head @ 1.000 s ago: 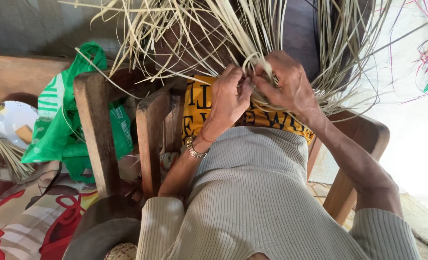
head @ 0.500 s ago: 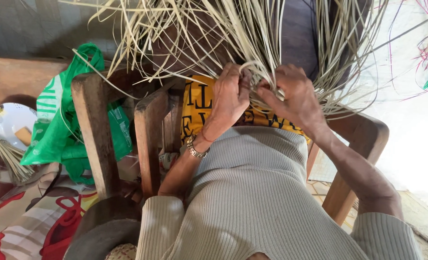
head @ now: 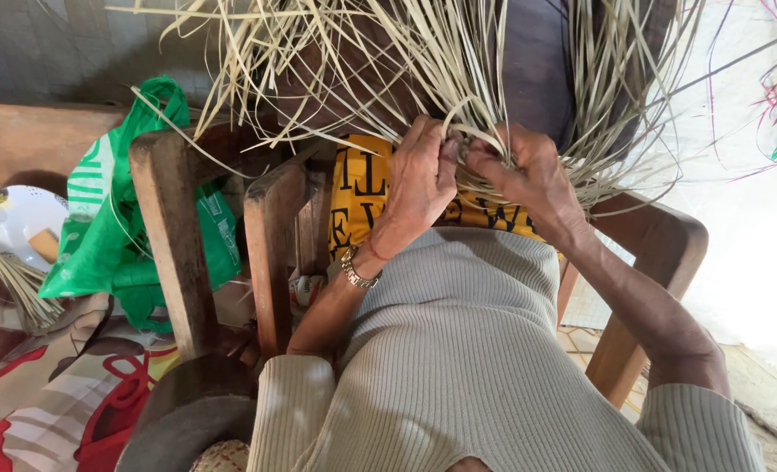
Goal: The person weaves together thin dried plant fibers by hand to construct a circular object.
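**Both hands on the strips**

Left hand (head: 419, 179) and right hand (head: 528, 175) meet at the strips (head: 458, 61) above the lap. Fingers curl shut, pinching strands, probably one bundle; exact grip is hidden. Green bag (head: 109, 227) lies left, by chair (head: 165, 227).

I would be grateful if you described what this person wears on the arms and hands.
Both arms are bare from just below the elbow to the fingertips. The sleeves of a pale beige ribbed knit top are pushed up to the elbows. The left hand has a gold-coloured metal bracelet at its wrist. The right hand shows no glove or wristband; rings cannot be made out.
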